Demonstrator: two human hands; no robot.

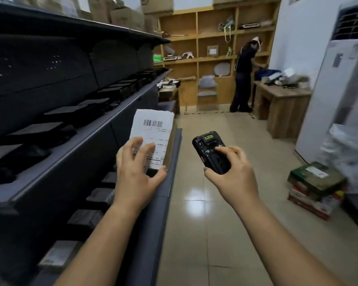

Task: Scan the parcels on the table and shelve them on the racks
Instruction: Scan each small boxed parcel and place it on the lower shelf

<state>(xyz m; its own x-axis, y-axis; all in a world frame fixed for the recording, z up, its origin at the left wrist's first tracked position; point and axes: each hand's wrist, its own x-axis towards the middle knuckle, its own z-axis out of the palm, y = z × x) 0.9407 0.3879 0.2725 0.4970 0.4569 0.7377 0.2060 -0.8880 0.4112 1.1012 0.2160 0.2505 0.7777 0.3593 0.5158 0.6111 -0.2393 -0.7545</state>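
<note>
Along the left side of the aisle stands a long dark rack, and flat black packets lie in a row on its shelf. At the far wall I see wooden shelves with a few small items. On the right is a tall white air conditioner. A wooden desk with a heap of things on it stands near this unit. A second person in dark clothes stands between the desk and the wooden shelves. Stacked boxes sit on the floor tiles at the right.

The parcel, brown with a white barcode label, is in the air just beside the rack edge. The left grip holds it, fingers spread over the label and thumb at its lower corner. The right grip is curled around a black scanner, apart from the parcel.
</note>
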